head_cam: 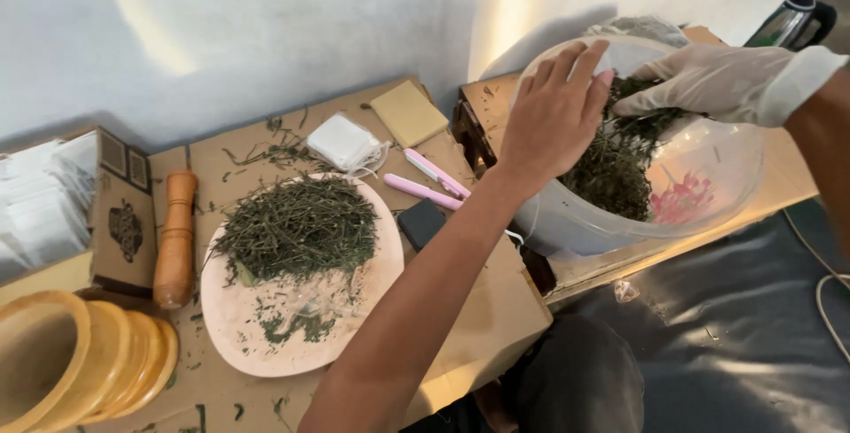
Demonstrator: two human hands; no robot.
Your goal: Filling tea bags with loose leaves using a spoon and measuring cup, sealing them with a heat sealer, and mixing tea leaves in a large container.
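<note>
- Nearest the camera, the left forearm runs up from the lower edge to the left hand (pixel 556 114), bare, fingers spread and curled over the near rim of the clear plastic bowl (pixel 726 189), gripping it.
- Dried green herbs (pixel 615 167) sit heaped inside that bowl, just beyond and right of the left hand's fingertips.
- At the bowl's far rim the right hand (pixel 708 81), in a thin white glove, reaches in from the right; its fingertips dip together into the top of the herbs, though whether they pinch any cannot be told.
- A pink flower pattern (pixel 682 198) shows on the bowl's right side.
- Under the bowl is a cardboard-covered bench (pixel 496 309).
- Left of the bowl lie two pink tools (pixel 434 183), a small black object (pixel 421 222), a white pouch (pixel 343 143) and a yellow pad (pixel 407 112).
- Further left, a pale pink plate (pixel 257 327) carries a second pile of herbs (pixel 297 225).
- Beyond it, a wooden pestle (pixel 175 238), a wooden mortar (pixel 62 362) and a printed brown box (pixel 124 220) sit at the left edge.
</note>
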